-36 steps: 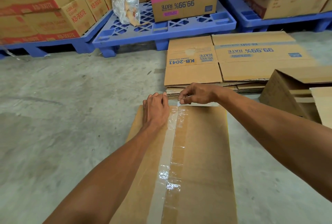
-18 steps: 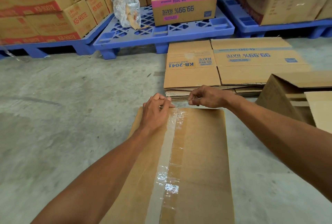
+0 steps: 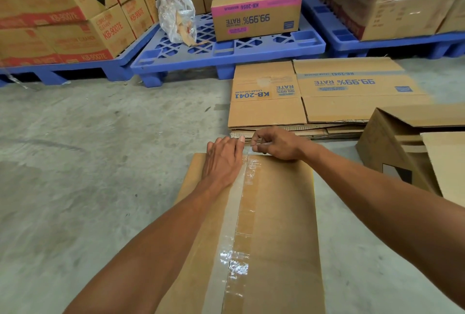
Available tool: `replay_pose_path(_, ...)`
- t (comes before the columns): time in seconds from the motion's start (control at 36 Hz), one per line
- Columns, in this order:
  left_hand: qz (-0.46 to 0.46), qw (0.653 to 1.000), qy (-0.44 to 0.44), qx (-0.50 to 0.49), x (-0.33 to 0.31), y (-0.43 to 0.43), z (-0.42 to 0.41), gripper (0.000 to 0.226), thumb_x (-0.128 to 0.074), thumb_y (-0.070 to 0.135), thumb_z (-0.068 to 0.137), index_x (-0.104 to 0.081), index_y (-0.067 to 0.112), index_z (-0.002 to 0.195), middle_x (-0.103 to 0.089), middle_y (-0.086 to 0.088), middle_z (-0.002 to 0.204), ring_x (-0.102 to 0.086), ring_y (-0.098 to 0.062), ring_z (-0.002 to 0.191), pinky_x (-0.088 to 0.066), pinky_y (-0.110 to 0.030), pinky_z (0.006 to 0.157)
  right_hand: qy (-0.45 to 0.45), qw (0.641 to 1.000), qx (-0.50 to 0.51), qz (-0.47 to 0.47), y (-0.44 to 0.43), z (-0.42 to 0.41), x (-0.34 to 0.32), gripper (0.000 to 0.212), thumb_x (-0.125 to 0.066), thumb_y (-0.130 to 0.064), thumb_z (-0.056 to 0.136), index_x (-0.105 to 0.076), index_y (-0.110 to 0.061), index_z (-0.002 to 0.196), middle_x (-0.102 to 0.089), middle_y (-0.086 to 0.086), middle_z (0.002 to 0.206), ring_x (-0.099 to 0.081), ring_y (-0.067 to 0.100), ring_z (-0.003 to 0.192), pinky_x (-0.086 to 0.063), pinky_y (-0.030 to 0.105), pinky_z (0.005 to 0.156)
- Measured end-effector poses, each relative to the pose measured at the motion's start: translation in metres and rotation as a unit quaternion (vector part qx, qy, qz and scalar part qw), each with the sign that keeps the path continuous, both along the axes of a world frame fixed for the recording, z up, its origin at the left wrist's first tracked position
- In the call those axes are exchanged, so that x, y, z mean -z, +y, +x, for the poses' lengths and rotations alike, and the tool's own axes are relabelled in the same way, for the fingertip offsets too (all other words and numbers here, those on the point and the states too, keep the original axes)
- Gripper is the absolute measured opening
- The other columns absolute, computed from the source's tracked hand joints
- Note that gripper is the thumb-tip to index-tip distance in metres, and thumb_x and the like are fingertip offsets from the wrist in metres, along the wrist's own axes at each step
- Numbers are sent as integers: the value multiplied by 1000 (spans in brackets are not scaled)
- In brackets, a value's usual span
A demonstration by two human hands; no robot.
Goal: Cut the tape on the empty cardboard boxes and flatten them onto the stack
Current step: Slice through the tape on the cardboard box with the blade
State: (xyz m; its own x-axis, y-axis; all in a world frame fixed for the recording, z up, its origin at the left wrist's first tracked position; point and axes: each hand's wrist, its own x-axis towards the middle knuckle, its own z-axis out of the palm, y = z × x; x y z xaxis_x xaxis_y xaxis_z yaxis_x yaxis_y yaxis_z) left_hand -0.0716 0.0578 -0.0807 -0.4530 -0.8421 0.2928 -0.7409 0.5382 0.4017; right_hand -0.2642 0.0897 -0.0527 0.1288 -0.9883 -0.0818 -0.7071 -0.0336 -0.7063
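Note:
A brown cardboard box (image 3: 281, 225) stands on the concrete floor in front of me, its top seam covered by a strip of clear tape (image 3: 227, 240). My left hand (image 3: 222, 160) lies flat on the box top beside the tape, near the far edge. My right hand (image 3: 275, 144) pinches the tape's end at that far edge, fingers curled. Just beyond lies the stack of flattened boxes (image 3: 314, 92), printed KB-2041 and 99.99% RATE.
An opened cardboard box (image 3: 392, 145) sits at the right. Blue plastic pallets (image 3: 226, 54) line the back, carrying a pink-striped box (image 3: 256, 11), a clear plastic bag (image 3: 177, 4) and stacks of cartons (image 3: 63, 11). Bare concrete floor (image 3: 88, 150) spreads to the left.
My right hand has shifted back left to the tape end beside my left fingertips. My left hand has stayed pressing on the box top.

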Motion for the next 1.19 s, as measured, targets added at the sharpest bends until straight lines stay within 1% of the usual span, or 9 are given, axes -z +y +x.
replay_pose_path(0.06,11,1000,-9,-2,0,-1,-1,46,-18,46,107,-51,24,83,-58,2,83,-50,-19,86,-39,-41,91,16,1000,7,9,0,-1,3,9,-65,-37,95,-67,-29,95,-61,-26,72,-50,3,73,-37,49,94)
replay_pose_path(0.28,28,1000,4,-13,-3,0,-2,45,-23,39,110,-49,20,79,-56,1,80,-54,-23,88,-39,-44,94,15,1000,6,6,-2,1,3,8,-64,-38,95,-66,-30,95,-55,-19,77,-47,2,73,-38,57,99)
replay_pose_path(0.36,29,999,6,-14,-4,0,-2,44,-24,37,110,-51,18,80,-57,1,81,-54,-23,90,-38,-44,96,12,1000,-4,6,-2,4,0,8,-64,-36,96,-67,-28,96,-60,-12,83,-49,6,75,-40,52,97)
replay_pose_path(0.47,32,999,0,-16,-4,1,-3,48,-22,38,110,-55,16,82,-60,-1,83,-54,-22,90,-38,-44,97,-24,999,-28,12,0,1,-4,10,-67,-25,96,-70,-15,98,-55,-10,71,-45,-2,59,-41,26,70)
replay_pose_path(0.67,34,999,13,-16,-5,1,-2,45,-23,38,109,-52,20,81,-61,-2,84,-54,-23,92,-38,-43,96,-35,997,-42,48,4,-14,-12,7,-68,-17,94,-71,-11,94,-65,21,88,-53,20,80,-46,38,82)
replay_pose_path(0.81,51,998,25,-19,-4,2,-1,49,-21,41,109,-53,16,81,-63,-2,85,-54,-22,93,-37,-42,96,-10,996,-61,66,12,-24,-16,12,-65,-6,94,-72,-15,90,-69,21,94,-57,21,82,-49,44,85)
replay_pose_path(0.94,61,992,90,-72,-9,4,8,51,-28,36,108,-63,8,83,-65,-4,87,-57,-22,91,-43,-42,94,-2,997,-25,67,15,-30,-15,12,-63,-12,97,-72,-17,91,-65,-5,79,-56,7,74,-46,27,76)
replay_pose_path(1.06,61,988,124,-62,-11,8,17,52,-33,33,108,-68,11,77,-69,-1,83,-61,-21,88,-46,-39,88,19,999,35,15,16,-33,-14,11,-62,-21,99,-70,-21,90,-67,-5,82,-60,9,77,-46,26,73)
replay_pose_path(1.19,43,997,67,-18,-4,10,22,45,-29,34,108,-60,11,84,-60,-1,87,-53,-20,91,-43,-43,88,12,999,37,4,8,-13,-15,11,-63,-22,97,-71,-21,89,-67,-6,78,-59,8,74,-46,27,73)
